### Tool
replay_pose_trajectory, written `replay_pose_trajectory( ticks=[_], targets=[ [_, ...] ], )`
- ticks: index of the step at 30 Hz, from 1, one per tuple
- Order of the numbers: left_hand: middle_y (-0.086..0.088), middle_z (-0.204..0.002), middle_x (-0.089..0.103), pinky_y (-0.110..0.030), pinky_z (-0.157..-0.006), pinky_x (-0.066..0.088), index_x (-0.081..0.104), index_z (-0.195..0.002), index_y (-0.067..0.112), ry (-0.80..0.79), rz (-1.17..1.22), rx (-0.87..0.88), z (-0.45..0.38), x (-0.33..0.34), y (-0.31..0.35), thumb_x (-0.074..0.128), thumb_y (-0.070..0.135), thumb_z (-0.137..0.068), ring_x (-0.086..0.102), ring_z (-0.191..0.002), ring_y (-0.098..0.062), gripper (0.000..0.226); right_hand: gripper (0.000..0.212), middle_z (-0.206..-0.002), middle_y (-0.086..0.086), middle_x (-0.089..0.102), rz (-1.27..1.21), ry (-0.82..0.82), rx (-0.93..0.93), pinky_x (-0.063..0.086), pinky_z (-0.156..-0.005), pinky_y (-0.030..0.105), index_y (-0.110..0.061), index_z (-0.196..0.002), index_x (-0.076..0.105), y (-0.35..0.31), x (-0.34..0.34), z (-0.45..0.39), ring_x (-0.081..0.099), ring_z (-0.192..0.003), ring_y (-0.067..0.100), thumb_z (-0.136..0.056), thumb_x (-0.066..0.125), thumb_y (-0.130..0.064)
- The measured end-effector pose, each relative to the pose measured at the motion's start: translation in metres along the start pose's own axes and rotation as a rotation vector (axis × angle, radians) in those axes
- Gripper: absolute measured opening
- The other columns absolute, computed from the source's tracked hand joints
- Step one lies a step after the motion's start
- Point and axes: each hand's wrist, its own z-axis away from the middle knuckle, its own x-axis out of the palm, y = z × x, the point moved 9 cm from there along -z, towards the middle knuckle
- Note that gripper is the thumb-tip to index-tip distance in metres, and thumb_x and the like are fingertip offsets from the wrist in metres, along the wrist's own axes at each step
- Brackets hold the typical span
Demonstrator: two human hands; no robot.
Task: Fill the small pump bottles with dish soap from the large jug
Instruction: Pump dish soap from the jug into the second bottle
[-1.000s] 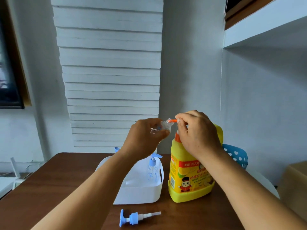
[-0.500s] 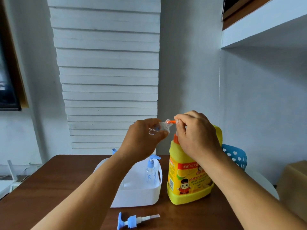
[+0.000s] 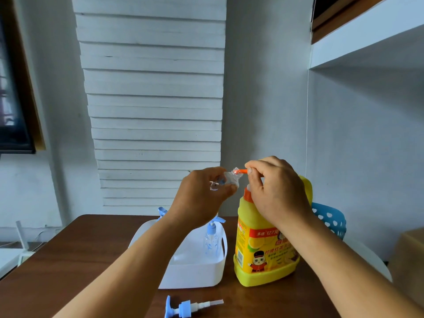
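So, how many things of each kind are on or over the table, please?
Small clear bottles: 2, one held in the left hand, one in the white tub
Loose pump heads: 1
Yellow jugs: 1
White tubs: 1
Total: 5

a dark brown wooden surface [image 3: 68,260] carries everything here. a white plastic tub [image 3: 202,271] sits on it near the middle, and just to its right stands a large yellow jug [image 3: 263,255] with a red and yellow label, upright, close beside the tub though contact between them cannot be made out. nearer the front edge, apart from both, a loose blue and white pump head [image 3: 185,308] lies on its side, its white tube pointing right. the wood is bare at the left.
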Motion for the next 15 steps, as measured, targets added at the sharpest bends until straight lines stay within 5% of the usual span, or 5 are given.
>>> replay_pose_trajectory(
  ticks=[7, 15],
  targets=[
    [0.001, -0.084, 0.070, -0.037, -0.074, 0.052, 0.066, -0.089, 0.022, -0.013, 0.007, -0.023, 0.004, 0.008, -0.006, 0.063, 0.032, -0.082, 0.064, -0.078, -0.017, 0.013, 0.030, -0.098, 0.010, 0.067, -0.028, 0.062, 0.038, 0.044, -0.068, 0.022, -0.007, -0.103, 0.067, 0.007, 0.006, 0.020, 0.061, -0.089, 0.024, -0.090, 0.046, -0.023],
    [0.007, -0.084, 0.066, -0.037, -0.079, 0.055, 0.066, -0.095, 0.023, -0.004, 0.031, -0.028, 0.002, 0.001, -0.001, 0.063, 0.032, -0.082, 0.064, -0.079, -0.010, 0.016, 0.022, -0.098, 0.010, 0.068, 0.013, -0.030, -0.001, 0.042, -0.067, 0.022, -0.007, -0.102, 0.068, 0.001, 0.002, 0.001, 0.060, -0.089, 0.023, -0.090, 0.053, -0.017]
  ],
)
